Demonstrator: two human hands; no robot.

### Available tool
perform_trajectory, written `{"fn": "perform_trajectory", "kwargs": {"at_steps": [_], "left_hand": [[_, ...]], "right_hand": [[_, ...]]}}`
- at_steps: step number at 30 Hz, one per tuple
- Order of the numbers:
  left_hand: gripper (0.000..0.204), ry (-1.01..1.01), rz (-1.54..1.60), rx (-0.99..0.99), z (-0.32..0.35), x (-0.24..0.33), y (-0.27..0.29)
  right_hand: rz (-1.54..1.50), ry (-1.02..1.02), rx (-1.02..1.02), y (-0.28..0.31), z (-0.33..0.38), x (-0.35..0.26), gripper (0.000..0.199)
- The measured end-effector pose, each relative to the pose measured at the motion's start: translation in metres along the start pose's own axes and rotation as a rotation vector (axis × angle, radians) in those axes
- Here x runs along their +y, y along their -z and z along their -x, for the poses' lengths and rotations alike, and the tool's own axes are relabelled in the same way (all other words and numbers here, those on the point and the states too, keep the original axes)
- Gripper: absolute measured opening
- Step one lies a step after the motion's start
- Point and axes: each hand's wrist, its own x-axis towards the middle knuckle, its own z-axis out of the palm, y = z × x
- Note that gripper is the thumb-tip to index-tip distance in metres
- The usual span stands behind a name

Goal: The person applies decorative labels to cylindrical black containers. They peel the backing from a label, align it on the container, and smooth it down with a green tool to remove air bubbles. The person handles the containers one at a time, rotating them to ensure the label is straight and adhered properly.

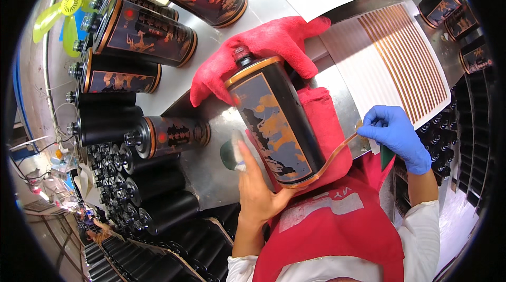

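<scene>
On steel bench, head view: left hand, bare, grips base of black bottle lying on red cloth. Right hand, blue-gloved, pinches gold strip curling round bottle's base. Sticker sheet beside; finished bottles at left.

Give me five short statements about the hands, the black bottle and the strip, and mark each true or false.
1. The left hand is bare and holds the black bottle at its base. True.
2. The right hand wears a red glove. False: the glove is blue.
3. The right hand pinches a thin golden strip running to the bottle's base. True.
4. The bottle rests on a green cloth. False: the cloth is red.
5. The table is wooden. False: it is shiny metal.
</scene>
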Motion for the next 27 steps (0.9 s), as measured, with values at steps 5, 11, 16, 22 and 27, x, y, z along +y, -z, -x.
{"fn": "perform_trajectory", "kwargs": {"at_steps": [5,11,16,22,27], "left_hand": [[0.077,-0.275,-0.215,0.068,-0.017,0.032,-0.006],[0.073,-0.213,-0.474,-0.036,-0.025,0.037,-0.008],[0.108,-0.189,-0.072,0.162,0.015,-0.020,-0.022],[0.126,0.030,0.108,0.082,0.011,-0.011,-0.015],[0.089,-0.269,-0.098,0.143,-0.016,0.029,-0.010]], "right_hand": [[-0.043,0.006,-0.043,0.005,-0.006,0.006,0.015],[-0.008,-0.023,-0.087,-0.003,-0.007,0.006,0.018],[-0.022,0.108,-0.269,-0.031,0.002,-0.003,0.017],[-0.066,0.150,-0.322,-0.046,0.011,-0.012,0.016],[-0.114,0.096,-0.318,-0.047,0.011,-0.010,0.015]]}}
